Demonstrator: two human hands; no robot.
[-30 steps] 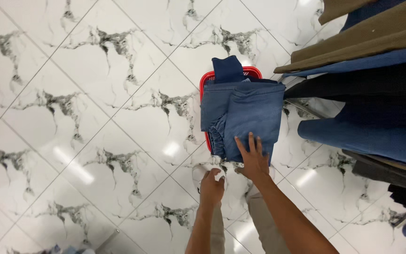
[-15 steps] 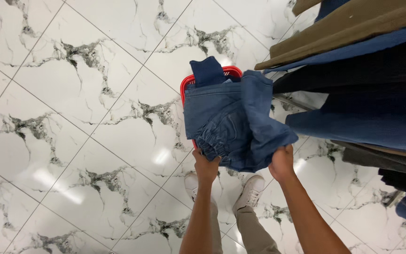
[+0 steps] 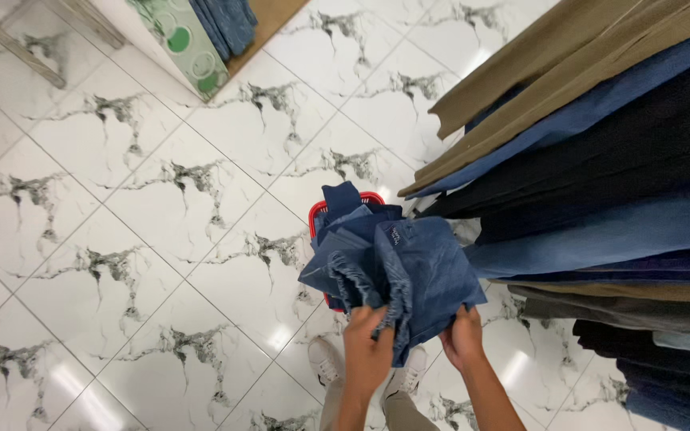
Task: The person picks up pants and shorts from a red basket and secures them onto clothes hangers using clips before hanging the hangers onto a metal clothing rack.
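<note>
- The room looks like a clothes shop with a floor [image 3: 161,199] of glossy white tiles veined in grey, set diagonally and catching bright spots of light.
- At the top left stands a white display stand [image 3: 177,40] with green round marks on its side, and a stack of folded blue denim [image 3: 225,22] sits on it.
- Low in the middle, a red basket [image 3: 319,214] rests on the floor, mostly hidden under blue cloth; only part of its rim shows.
- Above the basket both hands hold up a bunched pair of blue jeans [image 3: 409,271], with a gathered waistband hanging at its left side.
- The left hand [image 3: 367,351] has its fingers curled tight around a thick fold of the denim near the waistband.
- The right hand [image 3: 463,339] pinches the lower right edge of the cloth, fingers closed on it.
- The jeans look soft and floppy, fairly heavy for cloth, not slippery and not fragile; they will sag wherever unsupported, so the waistband or a doubled fold seems the surest place to take hold.
- Under the hands, two pale shoes [image 3: 327,361] stand on the tiles.
- On the right a row of hanging trousers [image 3: 600,160] in olive, blue, black and grey fills the edge, close beside the held jeans.
</note>
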